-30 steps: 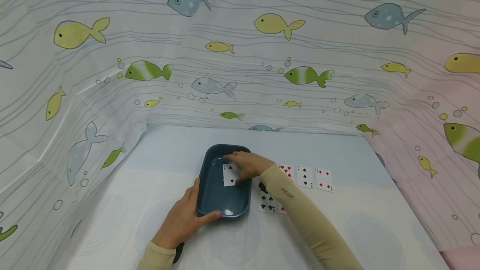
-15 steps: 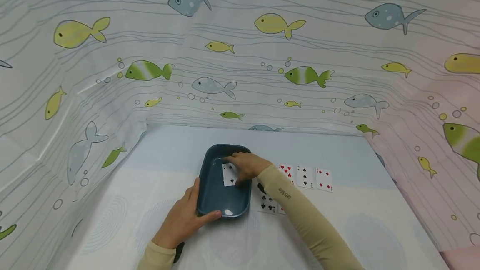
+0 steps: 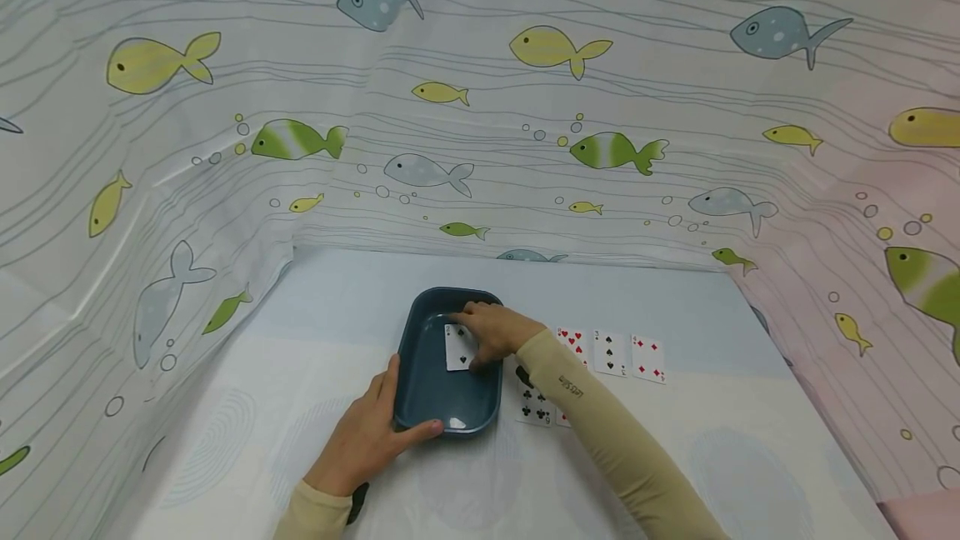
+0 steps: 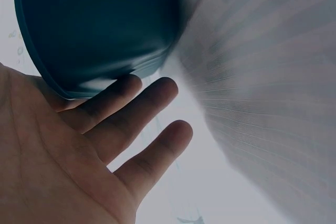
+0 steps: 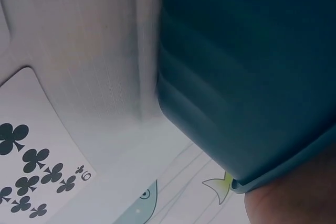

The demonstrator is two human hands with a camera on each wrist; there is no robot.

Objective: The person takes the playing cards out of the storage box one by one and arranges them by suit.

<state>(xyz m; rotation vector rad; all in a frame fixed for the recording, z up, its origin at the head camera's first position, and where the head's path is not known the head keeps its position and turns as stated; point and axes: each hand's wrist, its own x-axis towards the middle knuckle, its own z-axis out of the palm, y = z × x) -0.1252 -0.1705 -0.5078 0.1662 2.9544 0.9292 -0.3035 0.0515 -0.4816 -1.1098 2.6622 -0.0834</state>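
Note:
A dark blue tray (image 3: 411, 407) with raised walls stands on the table. My left hand (image 3: 360, 440) braces its near left corner, with the thumb on the front rim and the fingers along the outer wall. In the left wrist view those fingers (image 4: 149, 153) are spread and fairly straight. Inside the tray, my right hand (image 3: 498, 332) holds a spade playing card (image 3: 457, 348) between thumb and fingers. The hand covers the card's right side, and I cannot tell whether the card touches the tray floor. The right wrist view shows the tray's outer wall (image 5: 236, 77).
Right of the tray, face-up cards lie in rows: a heart card (image 3: 572, 340), a three of spades (image 3: 611, 354), a four of diamonds (image 3: 648, 359) and a six of clubs (image 3: 535, 407). My right forearm partly covers the nearer row. A fish-patterned curtain (image 3: 480, 190) surrounds the table.
The spade card has shifted very slightly toward the far side under my right hand, whose fingertips have drawn in a little. My left hand and the tray stay put.

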